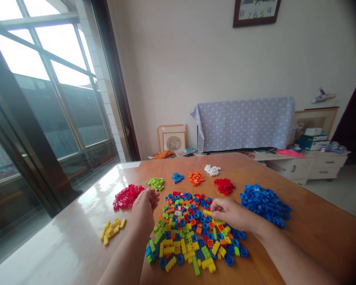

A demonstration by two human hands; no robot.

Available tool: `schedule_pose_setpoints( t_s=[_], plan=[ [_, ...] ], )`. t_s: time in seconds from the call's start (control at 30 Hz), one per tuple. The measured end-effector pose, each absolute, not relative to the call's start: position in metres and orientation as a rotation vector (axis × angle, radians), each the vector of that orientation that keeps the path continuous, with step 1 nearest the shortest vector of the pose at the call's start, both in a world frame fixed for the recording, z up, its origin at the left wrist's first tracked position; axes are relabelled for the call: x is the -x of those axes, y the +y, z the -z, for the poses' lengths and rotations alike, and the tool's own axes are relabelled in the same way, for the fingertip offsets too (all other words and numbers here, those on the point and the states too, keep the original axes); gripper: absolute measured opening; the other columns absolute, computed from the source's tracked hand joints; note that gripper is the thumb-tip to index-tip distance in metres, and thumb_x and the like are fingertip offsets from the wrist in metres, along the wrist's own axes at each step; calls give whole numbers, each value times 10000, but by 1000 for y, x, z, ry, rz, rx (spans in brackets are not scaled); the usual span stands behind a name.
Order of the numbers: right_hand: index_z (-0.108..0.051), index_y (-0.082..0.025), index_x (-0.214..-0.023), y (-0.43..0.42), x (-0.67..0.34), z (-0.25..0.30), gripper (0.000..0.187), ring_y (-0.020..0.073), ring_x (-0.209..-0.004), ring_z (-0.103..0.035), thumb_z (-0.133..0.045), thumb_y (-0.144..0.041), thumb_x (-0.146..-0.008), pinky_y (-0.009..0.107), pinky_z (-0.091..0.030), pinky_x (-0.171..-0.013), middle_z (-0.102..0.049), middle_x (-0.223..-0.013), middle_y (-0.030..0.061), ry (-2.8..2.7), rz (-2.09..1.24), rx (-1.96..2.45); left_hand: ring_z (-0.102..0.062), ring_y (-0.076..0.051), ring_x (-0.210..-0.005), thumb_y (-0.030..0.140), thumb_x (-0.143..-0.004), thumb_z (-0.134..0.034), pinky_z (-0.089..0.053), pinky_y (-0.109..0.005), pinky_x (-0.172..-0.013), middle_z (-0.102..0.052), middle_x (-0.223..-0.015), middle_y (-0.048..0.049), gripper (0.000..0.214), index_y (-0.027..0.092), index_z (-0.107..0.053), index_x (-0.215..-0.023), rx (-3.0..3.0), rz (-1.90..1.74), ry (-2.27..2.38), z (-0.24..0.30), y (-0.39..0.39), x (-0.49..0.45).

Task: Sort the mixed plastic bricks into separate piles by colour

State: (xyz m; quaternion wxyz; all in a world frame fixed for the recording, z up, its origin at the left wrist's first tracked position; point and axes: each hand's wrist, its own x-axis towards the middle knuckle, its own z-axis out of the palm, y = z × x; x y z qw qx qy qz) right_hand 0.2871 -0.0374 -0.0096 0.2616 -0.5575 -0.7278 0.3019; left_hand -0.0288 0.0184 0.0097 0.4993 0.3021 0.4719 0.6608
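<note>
A mixed pile of toy building bricks [190, 245], in yellow, green, red, orange and blue with round blue pieces, spreads over the table between my hands. My right hand [231, 213] is at the pile's right side, finger and thumb closed at one end of a yellow brick [207, 213]. At the pile's upper left, my left hand [146, 202] hovers with curled fingers, beside a heap of crimson bricks [126, 197]; anything inside its fingers is hidden. Yellow bricks [114, 229] lie in a small group left of my left forearm.
Sorted heaps ring the mixed pile: light green bricks [156, 183], small blue bricks [177, 177], orange bricks [196, 178], white pieces [212, 170], red bricks [224, 186] and a large blue heap [264, 204]. They stand on a brown table [308, 225]. Beyond is a low white cabinet [308, 168].
</note>
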Motion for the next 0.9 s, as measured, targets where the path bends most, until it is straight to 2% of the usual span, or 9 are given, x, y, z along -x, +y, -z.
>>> schedule_pose_setpoints(
  t_s=[0.17, 0.33, 0.43, 0.53, 0.77, 0.9],
  plan=[
    [-680, -189, -971, -33, -286, 11, 206, 162, -737, -590, -583, -329, -855, 264, -444, -683, -678, -815, 12, -1930, -797, 1467, -624, -139, -653, 481, -706, -706, -458, -262, -638, -721, -785, -51, 390, 154, -668, -915, -763, -1604, 1141, -6, 21, 32],
    [-688, -205, -926, -30, -290, 13, 296, 207, -836, -634, -515, -443, -902, 307, -476, -752, -710, -879, 32, -1958, -666, 1454, -606, -135, -621, 504, -739, -667, -448, -254, -615, -694, -745, -48, 379, 148, -651, -867, -905, -1651, 1172, -9, 17, 34],
    [-690, -215, -957, -27, -294, 19, 356, 218, -805, -645, -531, -524, -882, 306, -487, -713, -723, -853, 33, -1953, -665, 1490, -585, -127, -616, 518, -802, -610, -444, -248, -619, -669, -721, -38, 367, 153, -631, -835, -1031, -1691, 1229, -10, 17, 38],
    [-691, -228, -971, -25, -296, 27, 362, 250, -865, -677, -554, -546, -865, 323, -506, -740, -752, -924, 57, -1907, -635, 1520, -579, -132, -646, 482, -875, -550, -436, -241, -634, -642, -699, -22, 329, 166, -608, -810, -1255, -1659, 1325, -10, 16, 43],
    [-674, -308, -956, -24, -293, 34, 362, 282, -892, -707, -543, -625, -843, 356, -523, -746, -766, -942, 35, -1947, -631, 1589, -565, -141, -655, 463, -966, -469, -320, -241, -580, -639, -706, -5, 350, 216, -571, -740, -2056, -1192, 1903, -27, -12, 43],
    [-688, -329, -918, -24, -291, 32, 334, 277, -870, -713, -546, -618, -827, 364, -522, -729, -768, -921, 29, -1947, -559, 1673, -629, -165, -727, 428, -989, -436, -331, -254, -595, -706, -801, -33, 330, 228, -610, -792, -2224, -936, 2060, -36, -24, 37]
  ],
)
